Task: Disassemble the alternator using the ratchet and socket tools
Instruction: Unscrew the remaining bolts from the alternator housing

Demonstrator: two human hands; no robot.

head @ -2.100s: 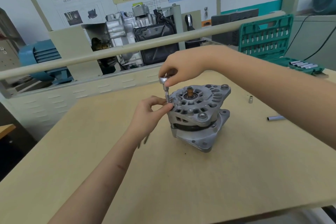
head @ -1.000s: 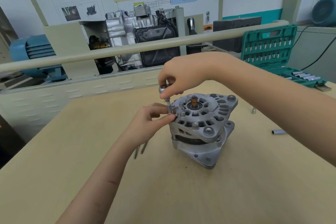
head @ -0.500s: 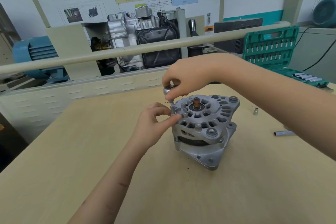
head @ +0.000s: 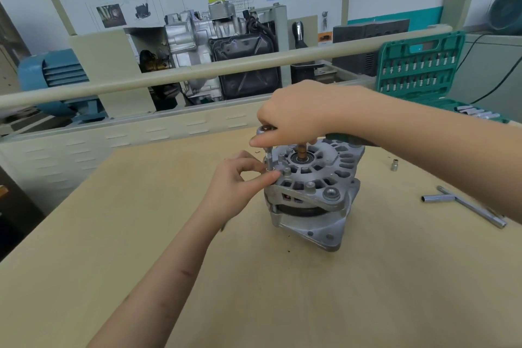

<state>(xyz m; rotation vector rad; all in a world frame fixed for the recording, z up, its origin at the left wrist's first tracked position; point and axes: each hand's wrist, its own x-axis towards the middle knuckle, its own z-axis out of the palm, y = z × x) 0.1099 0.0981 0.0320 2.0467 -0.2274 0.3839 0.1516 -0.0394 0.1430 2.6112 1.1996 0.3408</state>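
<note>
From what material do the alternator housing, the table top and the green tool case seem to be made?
Alternator housing: likely cast aluminium, matte pale grey with a slightly grainy, unpainted surface and moulded ribs.
Table top: appears to be wood or a wood-look laminate, pale tan with faint grain lines and a smooth, dull finish.
Green tool case: probably moulded plastic, uniform teal with shaped slots.

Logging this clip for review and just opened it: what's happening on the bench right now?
A person is taking apart an alternator standing on a wooden table. The right hand grips the ratchet head from above, with the socket standing upright on a bolt at the housing's left edge. The left hand pinches the socket's lower end, steadying it. A loose socket and a T-handle wrench lie to the right; an open green tool case sits behind.
</note>
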